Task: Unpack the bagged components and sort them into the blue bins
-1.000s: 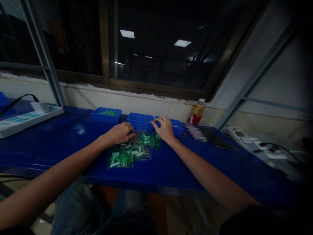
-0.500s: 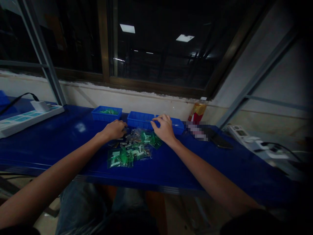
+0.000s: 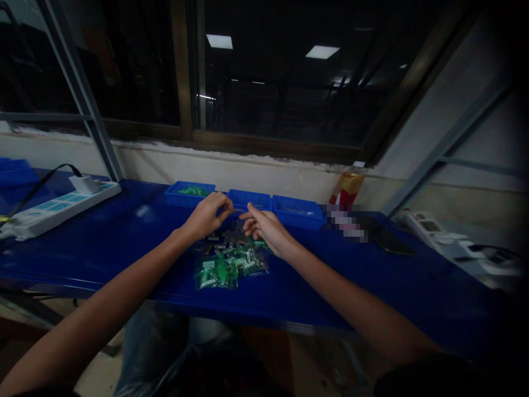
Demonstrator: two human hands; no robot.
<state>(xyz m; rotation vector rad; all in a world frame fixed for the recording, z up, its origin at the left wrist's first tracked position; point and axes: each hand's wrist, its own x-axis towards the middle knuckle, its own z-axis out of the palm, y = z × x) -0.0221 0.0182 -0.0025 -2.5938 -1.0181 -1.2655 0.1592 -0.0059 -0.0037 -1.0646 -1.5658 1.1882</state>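
Note:
My left hand (image 3: 210, 214) is closed in a pinch above a pile of small parts; whatever is between its fingertips is too small to make out. Facing it, my right hand (image 3: 266, 227) has its thumb raised apart from the fingers, and I see nothing held in it. The fingertips of both hands are close together. Under them lie loose small metal pieces (image 3: 215, 239). Nearer to me are several clear bags with green and white contents (image 3: 217, 271), partly overlapping. My right hand hides part of the pile.
Along the wall stand a blue bin with green items (image 3: 171, 197), a middle blue bin (image 3: 248, 197) and a right blue bin (image 3: 297, 212). A white power strip (image 3: 61, 207) lies left. At right are a red and gold packet (image 3: 347, 190) and a dark phone-like object (image 3: 392, 242).
My left hand has lifted from the pile and moved right. My right hand has come left and lower, its thumb and finger parting from a pinch. The view has shifted slightly.

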